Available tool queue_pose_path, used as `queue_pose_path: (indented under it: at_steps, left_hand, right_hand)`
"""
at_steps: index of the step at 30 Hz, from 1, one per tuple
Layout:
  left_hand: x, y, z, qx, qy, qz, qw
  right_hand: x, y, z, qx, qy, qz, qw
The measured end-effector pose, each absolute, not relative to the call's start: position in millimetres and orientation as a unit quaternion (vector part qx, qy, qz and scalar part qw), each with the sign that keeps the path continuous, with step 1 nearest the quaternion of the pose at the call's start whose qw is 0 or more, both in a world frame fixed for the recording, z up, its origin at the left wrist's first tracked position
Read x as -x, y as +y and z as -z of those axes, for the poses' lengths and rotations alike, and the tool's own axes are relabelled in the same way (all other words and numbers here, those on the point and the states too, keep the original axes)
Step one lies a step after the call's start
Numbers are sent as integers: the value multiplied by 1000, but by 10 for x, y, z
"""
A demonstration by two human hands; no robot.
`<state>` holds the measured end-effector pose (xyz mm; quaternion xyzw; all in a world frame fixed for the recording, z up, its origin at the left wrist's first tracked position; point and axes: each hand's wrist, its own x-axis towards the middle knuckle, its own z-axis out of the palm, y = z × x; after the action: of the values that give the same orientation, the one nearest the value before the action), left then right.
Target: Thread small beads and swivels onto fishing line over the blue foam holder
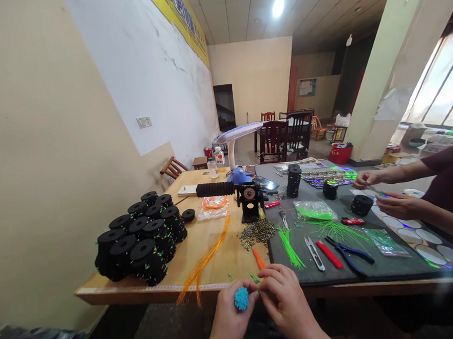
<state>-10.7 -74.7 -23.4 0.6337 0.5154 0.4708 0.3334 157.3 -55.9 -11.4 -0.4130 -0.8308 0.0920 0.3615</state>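
Observation:
At the table's front edge, my left hand (232,312) is closed around a blue tufted bundle (241,299), whose rounded end faces up. Its thumb and forefinger meet the fingertips of my right hand (282,301), which are pinched together. Whatever lies between the fingertips is too small to make out. Tiny green pieces (255,278) lie on the wood just beyond them. An orange pointed object (258,259) shows behind my right fingers, its near end hidden. Farther back is a pile of small metallic pieces (259,232), beside a black clamp-like stand (249,201).
Stacked black foam spools (140,231) fill the left side; orange strands (206,255) hang over the front edge. On the dark mat lie green strands (290,247), thread snips (314,253), a red tool (329,254) and blue-handled pliers (350,254). A co-worker's hands (389,195) work at right.

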Motion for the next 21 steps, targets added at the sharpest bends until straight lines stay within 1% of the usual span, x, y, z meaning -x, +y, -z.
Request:
queue_pose_path:
  at_steps: [4,10,16,21]
  left_hand:
    - [119,-749,213,-629,528,-475,316]
    - [220,-763,237,-628,532,-455,339]
    - [322,-795,223,-656,541,-429,306]
    - [404,-843,230,-662,534,-437,293]
  right_hand:
    - [-1590,-538,91,398,-844,-81,350]
    - [-1600,-471,34,346,-883,-86,305]
    - [-1446,-467,-12,331,-892,-111,288]
    - [-1340,-480,-42,323,-896,-131,275]
